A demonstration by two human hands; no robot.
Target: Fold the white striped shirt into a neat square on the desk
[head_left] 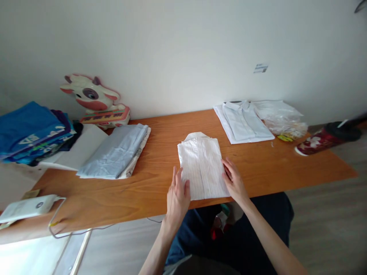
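A white striped shirt [202, 168], folded into a neat rectangle with its collar at the far end, lies flat on the wooden table [160, 152] in front of me. My left hand [178, 194] rests along the shirt's left edge, fingers stretched out and thumb apart. At the right edge, my right hand [233, 179] touches the cloth with its fingers extended and slightly bent. Neither hand grips the fabric.
Folded white shirts [246, 124] and a plastic bag [286, 124] lie back right, near a dark red tumbler [321, 141]. Left are folded grey-blue cloth [114, 151], a cow toy keyboard [96, 101], blue clothes [31, 128] and a white power bank [31, 208] with a cable.
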